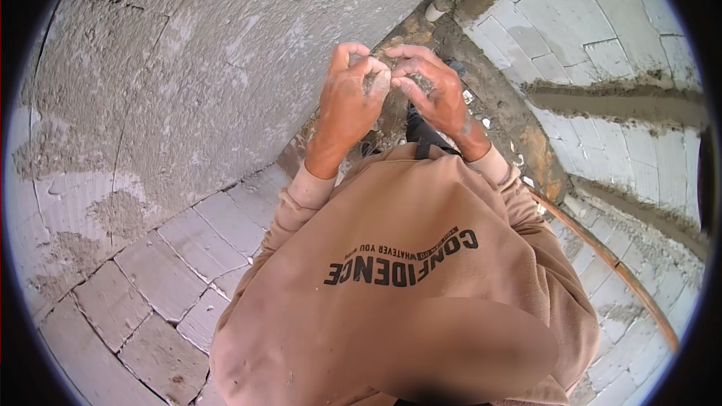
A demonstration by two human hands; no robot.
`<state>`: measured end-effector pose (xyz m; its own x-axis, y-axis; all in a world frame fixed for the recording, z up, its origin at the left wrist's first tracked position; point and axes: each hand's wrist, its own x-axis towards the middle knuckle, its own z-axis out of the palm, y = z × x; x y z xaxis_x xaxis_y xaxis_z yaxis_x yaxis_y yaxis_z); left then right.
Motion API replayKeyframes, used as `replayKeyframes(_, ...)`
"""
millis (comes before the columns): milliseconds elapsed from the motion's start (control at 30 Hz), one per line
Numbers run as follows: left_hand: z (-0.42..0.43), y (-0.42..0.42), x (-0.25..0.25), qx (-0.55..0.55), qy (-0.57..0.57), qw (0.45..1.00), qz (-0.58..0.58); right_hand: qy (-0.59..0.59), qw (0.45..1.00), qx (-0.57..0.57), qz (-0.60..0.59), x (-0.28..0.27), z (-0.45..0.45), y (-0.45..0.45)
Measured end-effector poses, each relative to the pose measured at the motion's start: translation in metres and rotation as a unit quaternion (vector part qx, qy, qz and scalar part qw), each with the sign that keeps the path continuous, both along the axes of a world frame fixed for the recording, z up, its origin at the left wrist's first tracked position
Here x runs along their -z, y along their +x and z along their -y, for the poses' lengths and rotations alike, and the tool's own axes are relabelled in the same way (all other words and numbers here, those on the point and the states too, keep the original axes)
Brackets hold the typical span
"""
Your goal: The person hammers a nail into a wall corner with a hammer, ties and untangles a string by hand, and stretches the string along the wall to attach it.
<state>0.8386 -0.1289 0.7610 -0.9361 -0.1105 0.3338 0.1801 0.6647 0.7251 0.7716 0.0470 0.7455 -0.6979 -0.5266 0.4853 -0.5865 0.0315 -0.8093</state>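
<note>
Both hands are raised in front of my chest, their fingertips nearly meeting. My left hand (352, 94) has its fingers bent, with thumb and forefinger pinched close together; what they hold, if anything, is too small to make out. Facing it, my right hand (436, 90) also has curled fingers, its thumb and fingertips drawn in at the same spot. Grey dust marks the skin of both. The brown sweatshirt (421, 233) with dark printed letters covers my arms and body below them.
A rough plastered wall (188, 68) rises at the left, above pale blocks (162, 274). At the right stands a block wall (579, 22) with mortar-covered bands. A wooden pole (613, 259) slants at the lower right. A white pipe end (434, 11) and debris lie beyond my hands.
</note>
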Motion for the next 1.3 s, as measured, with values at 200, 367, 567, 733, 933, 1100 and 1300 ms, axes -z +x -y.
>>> replayKeyframes(200, -0.002, 0.002, -0.002, 0.022, 0.024, 0.999, -0.004, 0.000, 0.997, -0.029, 0.071, 0.013, -0.001, 0.002)
replayKeyframes(367, -0.005, 0.003, 0.008, 0.046, 0.060, 0.997, -0.018, 0.005, 0.973, -0.011, 0.230, 0.012, -0.004, 0.011)
replayKeyframes(567, -0.009, 0.008, 0.010, 0.048, 0.068, 0.996, -0.016, -0.095, 0.924, -0.053, 0.366, 0.009, -0.003, 0.014)
replayKeyframes(733, -0.010, 0.011, 0.010, 0.052, 0.056, 0.996, -0.045, -0.100, 0.918, -0.023, 0.383, 0.010, -0.005, 0.014)
replayKeyframes(933, -0.012, 0.012, 0.009, 0.038, 0.034, 0.996, -0.067, -0.064, 0.940, 0.001, 0.336, 0.009, -0.004, 0.018)
replayKeyframes(1100, -0.018, 0.015, 0.014, -0.022, 0.068, 0.997, -0.027, -0.043, 0.944, -0.007, 0.327, 0.015, -0.005, 0.019)
replayKeyframes(1300, -0.017, 0.015, 0.017, -0.035, 0.095, 0.993, -0.058, -0.116, 0.870, -0.079, 0.473, 0.016, -0.004, 0.019)
